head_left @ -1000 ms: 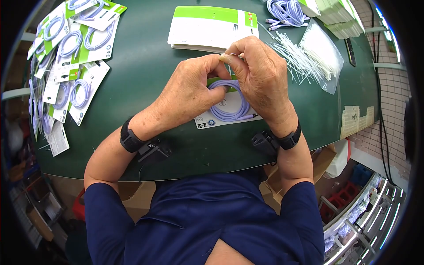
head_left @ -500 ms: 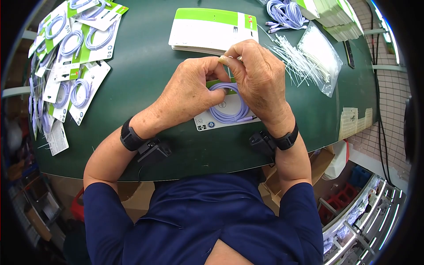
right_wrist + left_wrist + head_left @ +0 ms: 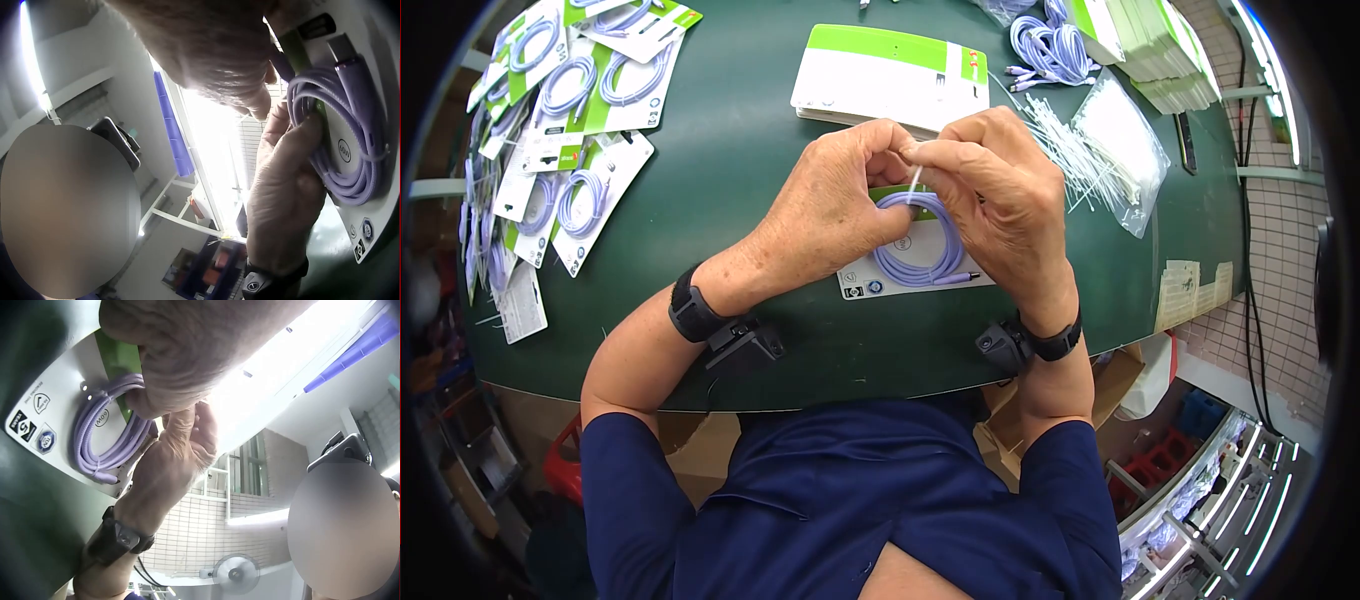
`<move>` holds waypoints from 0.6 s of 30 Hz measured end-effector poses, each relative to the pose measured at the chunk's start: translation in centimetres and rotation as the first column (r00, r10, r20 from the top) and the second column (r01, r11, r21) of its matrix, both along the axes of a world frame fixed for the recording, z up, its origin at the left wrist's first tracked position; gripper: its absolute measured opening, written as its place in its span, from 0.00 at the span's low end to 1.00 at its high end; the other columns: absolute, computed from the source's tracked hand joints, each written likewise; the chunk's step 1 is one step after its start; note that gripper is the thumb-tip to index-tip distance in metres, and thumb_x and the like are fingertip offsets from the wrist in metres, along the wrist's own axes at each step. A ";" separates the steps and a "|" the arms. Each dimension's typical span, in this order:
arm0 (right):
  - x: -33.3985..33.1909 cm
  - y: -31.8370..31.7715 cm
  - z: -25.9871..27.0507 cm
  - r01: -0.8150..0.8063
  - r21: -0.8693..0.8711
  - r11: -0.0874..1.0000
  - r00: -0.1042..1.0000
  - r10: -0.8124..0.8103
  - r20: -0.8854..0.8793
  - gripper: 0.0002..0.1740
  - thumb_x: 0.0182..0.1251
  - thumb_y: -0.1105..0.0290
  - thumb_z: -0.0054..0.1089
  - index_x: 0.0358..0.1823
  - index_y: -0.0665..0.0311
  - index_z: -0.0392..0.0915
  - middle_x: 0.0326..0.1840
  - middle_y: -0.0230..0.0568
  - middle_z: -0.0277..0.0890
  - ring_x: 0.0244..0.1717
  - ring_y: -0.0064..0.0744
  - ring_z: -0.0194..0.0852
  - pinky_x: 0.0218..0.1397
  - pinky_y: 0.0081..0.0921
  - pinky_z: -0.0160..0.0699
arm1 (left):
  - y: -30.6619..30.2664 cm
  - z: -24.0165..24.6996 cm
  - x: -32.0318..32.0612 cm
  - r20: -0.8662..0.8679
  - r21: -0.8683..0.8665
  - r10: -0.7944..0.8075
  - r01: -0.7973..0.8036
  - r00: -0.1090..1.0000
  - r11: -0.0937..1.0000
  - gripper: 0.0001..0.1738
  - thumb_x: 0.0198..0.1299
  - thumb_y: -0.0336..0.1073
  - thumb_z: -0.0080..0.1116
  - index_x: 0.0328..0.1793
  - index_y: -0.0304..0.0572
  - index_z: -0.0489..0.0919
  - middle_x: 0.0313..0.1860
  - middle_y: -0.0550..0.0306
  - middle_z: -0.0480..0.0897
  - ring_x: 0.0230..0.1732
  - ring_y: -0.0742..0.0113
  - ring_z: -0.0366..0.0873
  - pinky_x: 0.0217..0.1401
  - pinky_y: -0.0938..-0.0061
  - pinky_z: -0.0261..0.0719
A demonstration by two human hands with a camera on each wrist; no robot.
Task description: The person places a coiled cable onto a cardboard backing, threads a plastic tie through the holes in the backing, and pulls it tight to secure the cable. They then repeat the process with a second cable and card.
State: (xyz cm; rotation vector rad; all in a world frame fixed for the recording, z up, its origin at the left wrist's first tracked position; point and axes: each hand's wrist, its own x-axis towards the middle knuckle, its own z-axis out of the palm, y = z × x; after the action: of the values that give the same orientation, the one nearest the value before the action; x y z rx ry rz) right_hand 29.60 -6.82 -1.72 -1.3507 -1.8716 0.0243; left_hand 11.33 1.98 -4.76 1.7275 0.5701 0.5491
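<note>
A coiled purple cable (image 3: 953, 248) lies against a white and green packaging card (image 3: 858, 278), with a plug at its lower right. My left hand (image 3: 825, 205) holds coil and card at the top left, its thumb (image 3: 306, 134) pressing inside the loop. A thin white zip tie (image 3: 914, 184) rises at the coil's top. My right hand (image 3: 1010, 205) pinches the tie's upper part between thumb and index finger, close to the left fingertips. In the right wrist view, another tie band crosses the coil beside the metal plug (image 3: 342, 49).
Beyond the hands lies a stack of cards (image 3: 880, 75). Finished carded cables (image 3: 570, 85) pile up at the left. Loose zip ties (image 3: 1065, 150), a clear bag (image 3: 1130, 160), bundled purple cables (image 3: 1050, 50) and further card stacks (image 3: 1145, 50) occupy the right side of the green table (image 3: 720, 130).
My right hand has turned and moved slightly right and down, its index finger straighter. The white tie now shows plainly below its fingertips. My left hand keeps its hold.
</note>
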 end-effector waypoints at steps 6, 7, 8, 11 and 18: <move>-0.5 -1.3 1.0 -0.051 -0.137 0.989 0.985 0.028 -0.169 0.15 0.63 0.82 0.78 0.50 0.64 0.93 0.37 0.41 0.88 0.35 0.31 0.88 0.39 0.26 0.84 | 0.4 0.2 -0.4 -0.011 -0.061 -0.042 0.041 0.999 0.997 0.14 0.57 0.22 0.66 0.50 0.29 0.88 0.41 0.49 0.93 0.44 0.67 0.90 0.51 0.70 0.90; -0.5 -1.6 1.5 -0.068 -0.191 0.979 0.982 0.032 -0.186 0.15 0.63 0.83 0.77 0.50 0.64 0.93 0.37 0.41 0.88 0.35 0.32 0.89 0.39 0.26 0.84 | 0.4 0.1 -0.4 -0.009 -0.062 -0.040 0.040 0.999 0.997 0.14 0.57 0.22 0.66 0.50 0.29 0.88 0.41 0.49 0.93 0.44 0.67 0.90 0.51 0.70 0.90; -0.5 -1.8 1.9 -0.086 -0.244 0.966 0.979 0.036 -0.202 0.15 0.63 0.83 0.77 0.51 0.64 0.92 0.37 0.41 0.89 0.35 0.33 0.89 0.39 0.26 0.84 | 0.4 -0.1 -0.3 0.017 -0.062 -0.038 0.039 0.999 0.997 0.15 0.58 0.22 0.66 0.52 0.29 0.89 0.42 0.49 0.93 0.44 0.67 0.90 0.52 0.70 0.90; -0.5 -1.9 2.1 -0.152 -0.294 0.943 0.969 0.083 -0.234 0.15 0.63 0.83 0.76 0.51 0.64 0.92 0.38 0.41 0.89 0.36 0.34 0.89 0.39 0.26 0.85 | 0.4 -0.4 -0.2 0.070 -0.060 -0.030 0.034 0.997 0.998 0.18 0.59 0.22 0.65 0.56 0.30 0.91 0.44 0.48 0.94 0.45 0.68 0.91 0.53 0.70 0.91; 0.2 -2.1 2.1 -0.255 -0.331 0.908 0.951 0.173 -0.258 0.14 0.63 0.82 0.76 0.50 0.64 0.93 0.38 0.39 0.88 0.40 0.33 0.89 0.41 0.27 0.84 | 0.8 -0.4 -0.2 0.111 -0.091 -0.014 0.024 0.994 0.996 0.21 0.58 0.23 0.62 0.58 0.31 0.92 0.44 0.48 0.94 0.45 0.70 0.91 0.52 0.72 0.90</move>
State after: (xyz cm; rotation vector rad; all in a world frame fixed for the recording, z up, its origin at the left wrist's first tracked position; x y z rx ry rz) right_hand 29.85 -8.94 0.40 -1.3061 -1.8708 0.6390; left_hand 11.12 2.74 -5.11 1.6032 0.4929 0.5919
